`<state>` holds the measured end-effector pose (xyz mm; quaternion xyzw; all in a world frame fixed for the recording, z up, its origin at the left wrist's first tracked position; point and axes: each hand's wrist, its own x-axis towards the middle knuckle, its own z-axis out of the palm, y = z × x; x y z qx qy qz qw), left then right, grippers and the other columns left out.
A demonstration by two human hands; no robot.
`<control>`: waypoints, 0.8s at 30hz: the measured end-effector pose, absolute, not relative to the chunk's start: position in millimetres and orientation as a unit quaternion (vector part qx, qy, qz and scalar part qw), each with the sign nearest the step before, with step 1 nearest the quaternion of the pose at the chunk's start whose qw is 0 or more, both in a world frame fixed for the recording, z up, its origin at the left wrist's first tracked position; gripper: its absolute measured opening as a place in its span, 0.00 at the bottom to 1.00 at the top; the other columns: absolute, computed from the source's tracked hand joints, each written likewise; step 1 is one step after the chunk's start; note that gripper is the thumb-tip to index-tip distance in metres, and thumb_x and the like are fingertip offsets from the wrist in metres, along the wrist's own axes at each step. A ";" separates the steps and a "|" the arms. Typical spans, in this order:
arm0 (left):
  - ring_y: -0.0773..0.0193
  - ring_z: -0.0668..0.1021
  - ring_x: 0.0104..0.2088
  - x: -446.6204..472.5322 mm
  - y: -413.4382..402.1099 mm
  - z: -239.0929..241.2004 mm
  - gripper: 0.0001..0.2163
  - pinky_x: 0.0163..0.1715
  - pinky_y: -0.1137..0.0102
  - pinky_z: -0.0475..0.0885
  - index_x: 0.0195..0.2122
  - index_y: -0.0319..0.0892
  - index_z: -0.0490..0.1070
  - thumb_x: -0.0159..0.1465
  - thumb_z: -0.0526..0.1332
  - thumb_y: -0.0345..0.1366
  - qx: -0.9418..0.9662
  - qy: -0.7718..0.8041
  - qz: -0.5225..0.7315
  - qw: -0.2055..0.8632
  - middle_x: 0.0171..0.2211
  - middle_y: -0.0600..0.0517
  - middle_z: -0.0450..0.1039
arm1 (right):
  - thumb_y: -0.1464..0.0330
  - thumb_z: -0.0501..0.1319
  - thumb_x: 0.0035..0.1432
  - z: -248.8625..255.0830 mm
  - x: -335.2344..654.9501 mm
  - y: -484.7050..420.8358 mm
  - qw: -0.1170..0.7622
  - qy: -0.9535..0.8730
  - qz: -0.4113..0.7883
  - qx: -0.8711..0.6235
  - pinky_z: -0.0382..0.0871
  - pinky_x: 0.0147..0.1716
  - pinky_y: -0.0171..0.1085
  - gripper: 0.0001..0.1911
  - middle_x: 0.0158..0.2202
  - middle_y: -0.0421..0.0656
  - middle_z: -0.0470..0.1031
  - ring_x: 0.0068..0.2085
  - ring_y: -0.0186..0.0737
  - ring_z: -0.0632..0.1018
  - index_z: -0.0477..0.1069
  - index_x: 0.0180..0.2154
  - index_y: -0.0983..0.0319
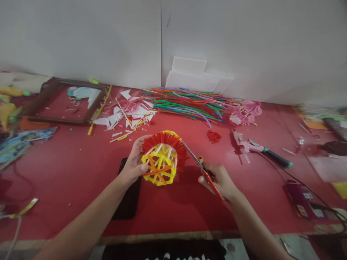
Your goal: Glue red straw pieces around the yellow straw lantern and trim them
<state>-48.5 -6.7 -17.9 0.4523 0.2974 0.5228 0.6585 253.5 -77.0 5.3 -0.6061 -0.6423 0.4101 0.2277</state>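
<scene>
My left hand [137, 159] grips the left side of a small craft basket [159, 159], holding it tilted above the table. The basket has yellow pipe-cleaner rings, pale sticks between them, an orange cross on the face toward me and a fringed red band round it. In my right hand [219, 178] is a pair of scissors [202, 167] with red handles. Their blades point up and left, the tips at the basket's far right rim. A small yellow piece [200, 159] shows by the right fingers. Under the left wrist lies a black phone [130, 198].
Colored pipe cleaners [187, 104] lie along the wall, beside paper scraps [130, 112] and a brown frame [58, 121]. To the right are a pink glue gun [245, 142], green-handled pliers or cutters [275, 157], a purple power strip [303, 202] and its cable. A red scrap [214, 136] lies mid-table.
</scene>
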 end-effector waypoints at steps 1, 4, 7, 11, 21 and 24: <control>0.50 0.82 0.48 -48.1 -6.8 -17.8 0.40 0.48 0.62 0.81 0.63 0.49 0.67 0.52 0.76 0.55 0.452 0.299 0.524 0.657 0.55 0.45 0.76 | 0.39 0.60 0.55 5.6 253.7 -76.8 0.229 -0.641 0.412 -0.606 0.45 0.23 0.33 0.30 0.20 0.33 0.53 0.24 0.30 0.55 0.57 0.24 0.57; 0.51 0.81 0.51 -47.8 -7.3 -17.4 0.39 0.49 0.64 0.80 0.62 0.48 0.69 0.52 0.77 0.53 0.450 0.303 0.527 0.655 0.56 0.45 0.74 | 0.39 0.62 0.55 6.2 254.1 -76.2 0.234 -0.636 0.417 -0.606 0.45 0.23 0.33 0.31 0.20 0.33 0.53 0.24 0.30 0.54 0.58 0.24 0.58; 0.52 0.81 0.50 -47.8 -8.1 -16.0 0.38 0.49 0.64 0.80 0.62 0.48 0.69 0.52 0.77 0.53 0.448 0.301 0.525 0.658 0.55 0.45 0.75 | 0.39 0.64 0.52 6.7 254.0 -75.1 0.243 -0.626 0.422 -0.610 0.44 0.22 0.33 0.32 0.20 0.33 0.51 0.23 0.30 0.53 0.57 0.22 0.58; 0.53 0.82 0.49 -46.3 -8.7 -13.2 0.37 0.48 0.65 0.80 0.61 0.48 0.70 0.52 0.77 0.52 0.443 0.296 0.531 0.659 0.54 0.46 0.76 | 0.39 0.68 0.47 7.7 252.7 -73.5 0.259 -0.601 0.425 -0.625 0.43 0.22 0.34 0.34 0.18 0.32 0.50 0.23 0.29 0.52 0.58 0.19 0.58; 0.46 0.82 0.53 -45.7 -6.3 -12.7 0.35 0.49 0.61 0.81 0.61 0.50 0.70 0.54 0.75 0.54 0.450 0.292 0.489 0.688 0.57 0.45 0.76 | 0.37 0.64 0.51 12.3 240.3 -72.7 0.312 -0.478 0.474 -0.671 0.51 0.18 0.33 0.32 0.16 0.35 0.59 0.18 0.30 0.60 0.69 0.22 0.60; 0.43 0.84 0.51 -44.0 -8.2 -9.1 0.34 0.49 0.55 0.81 0.59 0.50 0.70 0.55 0.74 0.56 0.399 0.295 0.461 0.736 0.55 0.44 0.79 | 0.40 0.63 0.56 8.9 231.9 -67.6 0.331 -0.434 0.492 -0.678 0.50 0.16 0.33 0.30 0.13 0.34 0.58 0.15 0.31 0.60 0.69 0.22 0.59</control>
